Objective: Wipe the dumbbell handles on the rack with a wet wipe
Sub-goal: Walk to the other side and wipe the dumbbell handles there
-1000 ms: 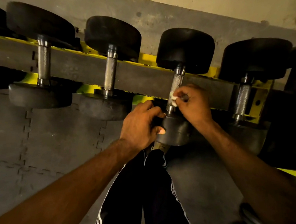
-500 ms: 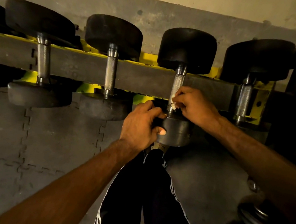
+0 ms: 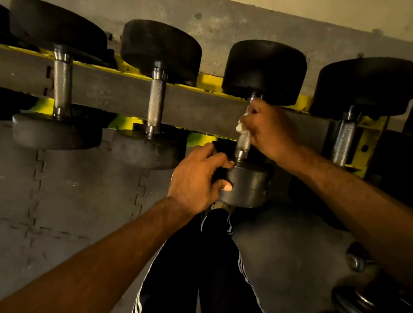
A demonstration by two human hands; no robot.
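Several black dumbbells with knurled steel handles lie across a yellow rack (image 3: 207, 82). My right hand (image 3: 268, 128) is closed around the upper part of the third dumbbell's handle (image 3: 243, 144), pressing a crumpled white wet wipe (image 3: 241, 126) against it. My left hand (image 3: 198, 178) grips the near head (image 3: 248, 185) of that same dumbbell from its left side. The far head (image 3: 265, 71) rests on the rack's back rail. Most of the wipe is hidden inside my fist.
Two dumbbells with bare handles (image 3: 61, 84) (image 3: 156, 101) lie to the left, and one handle (image 3: 343, 141) to the right. Grey interlocking floor mats (image 3: 44, 204) lie below. Loose plate dumbbells (image 3: 362, 312) sit on the floor at the lower right. My legs in black striped trousers (image 3: 204, 269) are beneath my arms.
My right hand slid with the wipe from the lower end of the handle up towards the far head. My left hand stayed on the near head.
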